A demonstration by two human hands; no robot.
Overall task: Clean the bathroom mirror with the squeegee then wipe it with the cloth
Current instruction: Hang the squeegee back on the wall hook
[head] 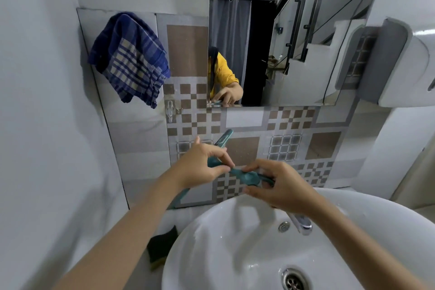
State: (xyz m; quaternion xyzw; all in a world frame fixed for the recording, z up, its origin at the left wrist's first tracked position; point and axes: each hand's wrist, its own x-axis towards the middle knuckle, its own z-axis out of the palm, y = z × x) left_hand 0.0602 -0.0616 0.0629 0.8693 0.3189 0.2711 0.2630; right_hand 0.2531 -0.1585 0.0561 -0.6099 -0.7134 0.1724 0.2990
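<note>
Both hands hold a teal squeegee (249,178) over the back rim of the sink, below the mirror. My left hand (202,165) pinches its blade end, which runs from upper right (223,138) down behind my wrist. My right hand (280,183) grips the handle end from the right. The mirror (282,42) hangs on the wall above, reflecting a staircase, curtains and my yellow sleeve. A blue and cream checked cloth (130,59) hangs on the tiled wall left of the mirror, apart from both hands.
A white basin (211,242) with a drain (294,279) lies below my arms; its chrome tap (302,222) sits under my right wrist. A dark sponge (162,246) lies left of the basin. A grey-white dispenser (400,61) juts from the right wall. A small hook (170,108) is under the cloth.
</note>
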